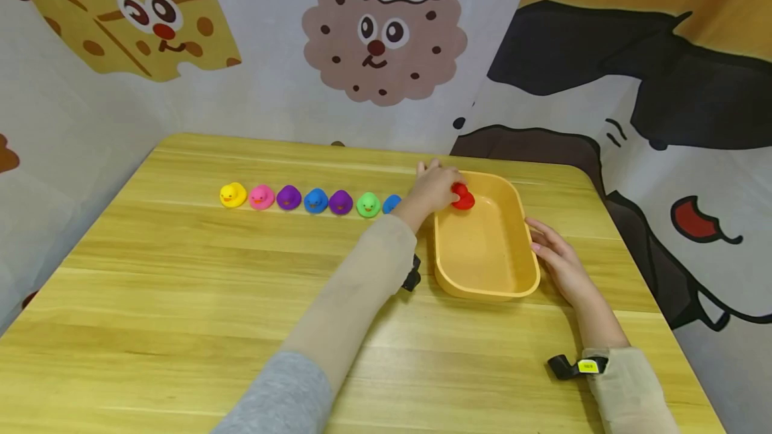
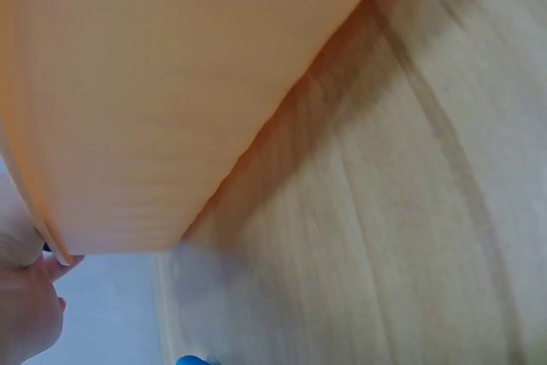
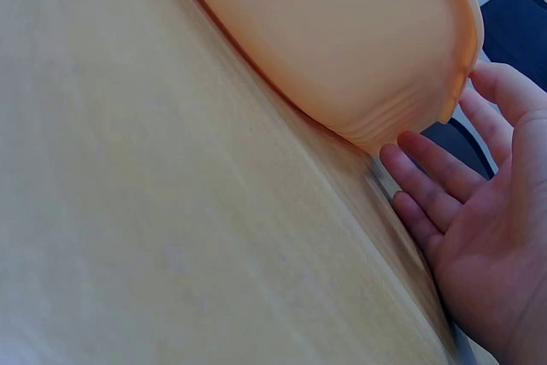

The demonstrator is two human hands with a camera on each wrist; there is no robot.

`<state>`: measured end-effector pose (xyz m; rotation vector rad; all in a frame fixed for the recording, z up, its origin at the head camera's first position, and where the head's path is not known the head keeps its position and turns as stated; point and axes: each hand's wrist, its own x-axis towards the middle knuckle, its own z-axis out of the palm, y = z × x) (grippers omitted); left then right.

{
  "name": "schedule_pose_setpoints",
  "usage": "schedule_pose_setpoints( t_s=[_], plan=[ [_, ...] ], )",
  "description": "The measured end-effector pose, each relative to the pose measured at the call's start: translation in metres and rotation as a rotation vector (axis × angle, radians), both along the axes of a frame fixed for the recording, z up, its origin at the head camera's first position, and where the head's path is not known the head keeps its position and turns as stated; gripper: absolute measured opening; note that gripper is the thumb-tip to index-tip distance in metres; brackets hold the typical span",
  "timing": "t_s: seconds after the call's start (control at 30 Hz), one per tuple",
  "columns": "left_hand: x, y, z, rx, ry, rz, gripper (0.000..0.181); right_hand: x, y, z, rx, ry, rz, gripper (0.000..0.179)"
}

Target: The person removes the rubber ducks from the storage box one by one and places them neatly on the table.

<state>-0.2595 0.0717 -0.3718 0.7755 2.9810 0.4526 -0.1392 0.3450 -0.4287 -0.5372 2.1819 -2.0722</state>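
Inside the yellow-orange plastic tub (image 1: 443, 273), near its back left corner, is a red rubber duck (image 1: 464, 201). My left hand (image 1: 433, 187) reaches over the tub's left rim and pinches the duck between thumb and fingers. In the left wrist view only part of that hand (image 2: 30, 309) shows beyond the tub's wall; the duck is hidden there. My right hand (image 1: 559, 260) is at the tub's right side. Its fingers are extended and loosely spread, with the thumb at the rim in the right wrist view.
Left of the tub runs a row of rubber ducks: a yellow duck (image 1: 232, 195), a pink duck (image 1: 262, 197), then purple, blue and green ones. A blue duck (image 1: 392, 203) at the row's right end is partly hidden by my left arm. A printed cloth (image 1: 259, 106) hangs behind the wooden table (image 1: 181, 286).
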Motion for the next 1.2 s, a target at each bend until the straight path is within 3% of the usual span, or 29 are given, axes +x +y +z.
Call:
schedule_pose_setpoints(
  t_s=[0.27,0.6,1.2],
  plan=[
    [0.001,-0.001,0.006,0.082,0.081,0.022,0.036,0.000,0.000,0.001,0.007,0.004,0.002,0.046],
    [0.009,-0.007,0.023,0.142,0.184,-0.022,0.034,0.000,0.000,0.001,0.005,0.005,0.005,0.046],
    [0.027,-0.030,0.053,0.230,0.284,-0.039,0.036,0.000,0.000,0.000,0.017,0.003,-0.003,0.046]
  ],
)
